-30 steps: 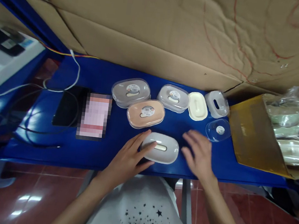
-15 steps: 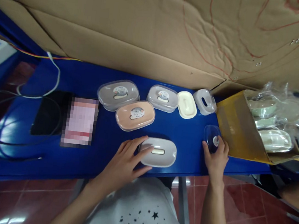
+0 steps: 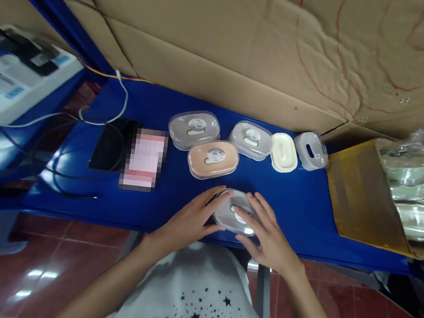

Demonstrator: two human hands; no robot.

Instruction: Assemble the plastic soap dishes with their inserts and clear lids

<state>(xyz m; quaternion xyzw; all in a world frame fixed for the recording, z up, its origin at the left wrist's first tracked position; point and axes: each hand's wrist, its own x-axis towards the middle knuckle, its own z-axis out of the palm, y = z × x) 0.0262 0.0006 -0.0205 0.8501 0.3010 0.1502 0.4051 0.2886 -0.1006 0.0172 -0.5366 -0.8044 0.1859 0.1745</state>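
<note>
At the front edge of the blue table, a grey oval plastic box (image 3: 225,212) lies between my hands. A clear lid (image 3: 246,226) with a round label is over its top. My left hand (image 3: 196,216) grips the left end, thumb at the near side and fingers at the far side. My right hand (image 3: 270,237) holds the lid at the right end, its fingers bent over the top. Whether the lid sits fully down on the box I cannot tell. Just beyond lies a peach oval box (image 3: 200,162) with a clear, labelled lid.
Two lidded grey boxes (image 3: 185,128) (image 3: 245,142), a cream oval piece (image 3: 284,157) and a small grey box with a slot (image 3: 315,160) line the back. A cardboard carton (image 3: 361,196) with wrapped pieces stands right. A blurred-out screen (image 3: 145,159), cables (image 3: 115,112) and a cardboard wall (image 3: 210,41) surround.
My right hand has brought the clear lid from beside the carton leftward onto the grey box. My left hand has stayed at the box's left end. The camera view has turned left.
</note>
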